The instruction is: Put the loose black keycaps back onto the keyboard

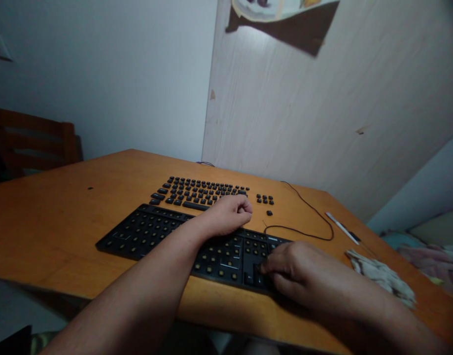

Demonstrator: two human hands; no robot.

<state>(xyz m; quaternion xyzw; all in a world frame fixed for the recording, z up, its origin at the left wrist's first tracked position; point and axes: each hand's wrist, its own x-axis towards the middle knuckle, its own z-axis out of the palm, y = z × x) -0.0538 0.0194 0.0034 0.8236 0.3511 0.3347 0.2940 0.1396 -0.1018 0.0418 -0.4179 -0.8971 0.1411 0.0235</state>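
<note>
The keyboard (221, 259) lies on the table (211, 301) beneath both hands; the left hand (229, 214) is loosely curled over its upper edge, near the loose keys (196, 191); the right hand (295, 271) touches its arrow-key area, fingertips bunched, grip unclear.

Small pale lettering (272, 238) stands on the top edge of the black keyboard base (211, 261); it appears to read SAMSUNG, though blur leaves the spelling uncertain. Two fitted keys (249, 278) near the base's lower edge bear faint pale marks, not clearly legible. Legends on the loose keycaps (198, 191) are too small to read.
</note>
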